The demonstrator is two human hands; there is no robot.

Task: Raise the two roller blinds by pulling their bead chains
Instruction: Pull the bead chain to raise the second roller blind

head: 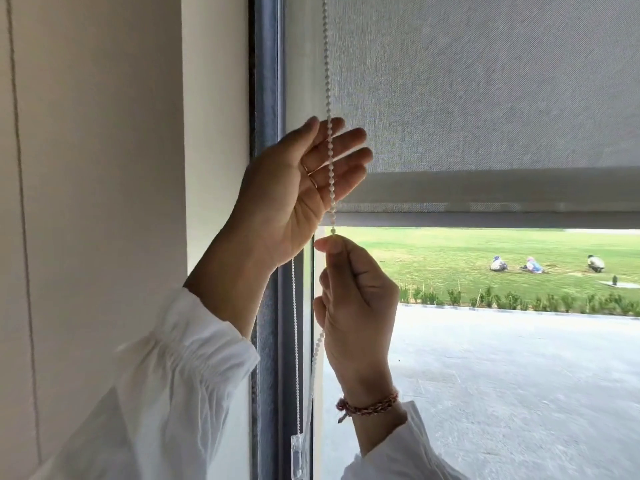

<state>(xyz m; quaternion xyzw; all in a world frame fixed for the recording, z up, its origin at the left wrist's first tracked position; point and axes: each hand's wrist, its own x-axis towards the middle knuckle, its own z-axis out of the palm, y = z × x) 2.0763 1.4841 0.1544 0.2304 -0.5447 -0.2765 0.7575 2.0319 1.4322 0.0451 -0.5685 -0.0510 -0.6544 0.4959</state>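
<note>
A grey roller blind [485, 98] covers the upper part of the window, its bottom bar [485, 216] level with my hands. A white bead chain [327, 64] hangs down at the blind's left edge. My right hand [356, 292] is closed around this chain, pinching it between thumb and forefinger just below the bar. My left hand [298, 188] is held above it with fingers spread, palm facing the chain, which runs across the fingers without being gripped. A thinner second strand of chain [295, 341] drops behind my left wrist to a clear plastic clip [298, 457] on the frame.
A dark window frame [266, 81] stands left of the blind, with a cream wall [104, 168] beyond it. Through the glass I see a paved area, low shrubs, a lawn and three people crouching far off.
</note>
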